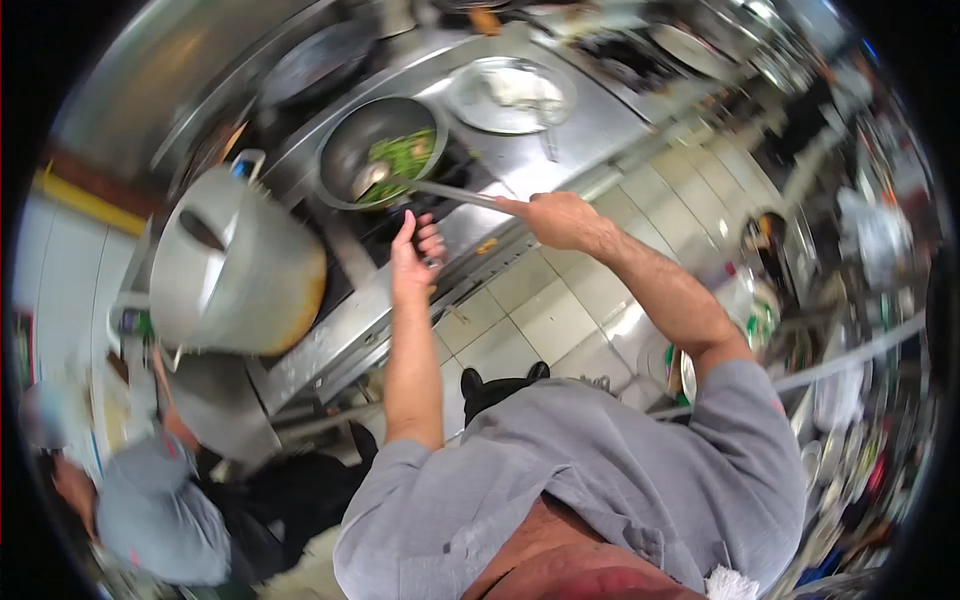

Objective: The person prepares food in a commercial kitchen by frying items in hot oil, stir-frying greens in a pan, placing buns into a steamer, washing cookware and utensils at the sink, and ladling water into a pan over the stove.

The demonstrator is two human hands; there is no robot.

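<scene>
My left hand (pixel 418 250) is closed around the dark handle of a wok (pixel 345 140), which sits on the stove. Green vegetables (pixel 405 155) in cut pieces lie in the right part of the wok, with a few paler bits among them. My right hand (pixel 562 220) grips the long metal handle of a ladle (pixel 371 180). The ladle's bowl is inside the wok, at the near edge of the vegetables. Its handle passes over the wok's rim, above my left hand.
A large, tall metal pot (pixel 270 270) stands left of the wok. Behind and right is a metal plate (pixel 480 110) bearing something white. A dark pan (pixel 315 65) is at the back. A co-worker in a grey shirt (pixel 160 510) stands at lower left. Shelves with dishes line the right.
</scene>
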